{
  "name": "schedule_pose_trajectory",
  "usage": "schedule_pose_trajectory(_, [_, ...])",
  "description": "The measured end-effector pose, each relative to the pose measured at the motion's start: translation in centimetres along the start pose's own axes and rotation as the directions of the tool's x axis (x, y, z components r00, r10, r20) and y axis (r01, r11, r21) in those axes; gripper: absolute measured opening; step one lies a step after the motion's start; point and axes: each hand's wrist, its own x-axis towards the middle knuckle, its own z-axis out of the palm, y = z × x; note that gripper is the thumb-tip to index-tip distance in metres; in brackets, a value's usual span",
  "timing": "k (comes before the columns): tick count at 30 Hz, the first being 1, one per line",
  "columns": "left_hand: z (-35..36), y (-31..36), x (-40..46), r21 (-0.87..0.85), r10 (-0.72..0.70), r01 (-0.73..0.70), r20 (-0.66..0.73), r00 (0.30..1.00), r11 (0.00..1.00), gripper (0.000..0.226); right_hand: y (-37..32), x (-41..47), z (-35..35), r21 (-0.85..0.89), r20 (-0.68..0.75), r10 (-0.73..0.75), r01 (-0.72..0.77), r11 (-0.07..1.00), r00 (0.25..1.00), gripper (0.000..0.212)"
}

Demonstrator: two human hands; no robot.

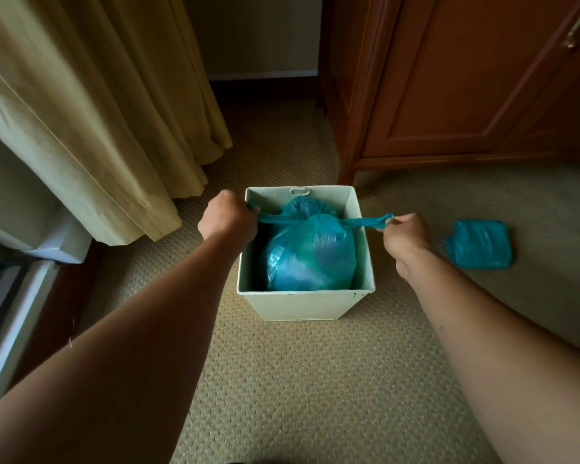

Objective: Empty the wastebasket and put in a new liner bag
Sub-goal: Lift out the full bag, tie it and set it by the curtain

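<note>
A square pale wastebasket (302, 304) stands on the carpet (282, 380), with a full teal liner bag (310, 256) inside. The left hand (226, 219) and right hand (406, 234) each have fingers clamped on a twisted bag end, stretched taut sideways. A folded teal bag (477, 244) lies just right.

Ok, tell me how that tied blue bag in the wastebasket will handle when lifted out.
The blue bag probably sags and sways: thin, crinkly film. Bulging, likely moderately weighty. The twisted ends in the left hand and right hand could stretch.
</note>
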Motion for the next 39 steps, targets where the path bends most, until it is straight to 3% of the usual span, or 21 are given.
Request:
schedule_pose_trajectory(3, [-0.1, -0.7, 0.2, -0.1, -0.015, 0.019, 0.036, 0.999, 0.995, 0.027, -0.4, -0.3, -0.2, 0.023, 0.046, 0.041, -0.042, 0.999, 0.998, 0.028])
schedule_pose_trajectory(6, [-0.6, -1.2, 0.4, -0.372, -0.08, 0.11, 0.095, 0.992, 0.922, 0.028, -1.0, -0.7, -0.1, 0.148, 0.128, 0.032, -0.051, 0.988, 0.991, 0.027])
schedule_pose_trajectory(11, [-0.9, 0.3, -0.5, -0.588, 0.1, -0.022, 0.102, 0.99, 0.808, 0.029, -3.3, -1.7, 1.0, 0.351, 0.183, -0.104, 0.034, 0.936, 0.978, 0.024])
schedule_pose_trajectory(17, [0.1, 2.8, -1.0, -0.782, 0.292, -0.087, 0.126, 0.948, 0.618, 0.019, -5.9, -2.2, 3.8, 0.447, 0.322, -0.177, 0.015, 0.895, 0.93, 0.008])
schedule_pose_trajectory(21, [1.2, 4.1, -0.9, -0.809, 0.4, -0.142, 0.122, 0.908, 0.571, 0.017, -6.1, -1.7, 5.5, 0.393, 0.278, -0.181, 0.06, 0.918, 0.943, 0.007])
schedule_pose_trajectory(25, [1.3, 4.9, -0.8, -0.736, 0.45, -0.193, 0.167, 0.877, 0.649, 0.033, -5.7, -0.9, 6.2, 0.255, 0.235, -0.242, 0.181, 0.95, 0.942, 0.019])
schedule_pose_trajectory(29, [1.1, 4.8, -0.3, -0.707, 0.394, 0.002, 0.397, 0.829, 0.707, 0.046, -5.6, -0.4, 7.0, 0.167, 0.268, -0.284, 0.246, 0.955, 0.921, 0.019])
schedule_pose_trajectory(31, [1.1, 4.6, 0.0, -0.69, 0.344, 0.031, 0.398, 0.85, 0.723, 0.037, -5.9, -0.3, 7.3, 0.134, 0.315, -0.268, 0.237, 0.962, 0.911, 0.023])
schedule_pose_trajectory(34, [1.2, 3.8, 0.6, -0.699, 0.387, -0.042, 0.344, 0.856, 0.714, 0.019, -6.1, -0.2, 7.5, 0.059, 0.408, -0.24, 0.237, 0.97, 0.881, 0.033])
schedule_pose_trajectory(39, [0.9, 2.3, 1.6, -0.712, 0.391, -0.019, 0.363, 0.846, 0.702, 0.021, -6.1, 0.0, 7.3, 0.013, 0.504, -0.225, 0.253, 0.967, 0.834, 0.034])
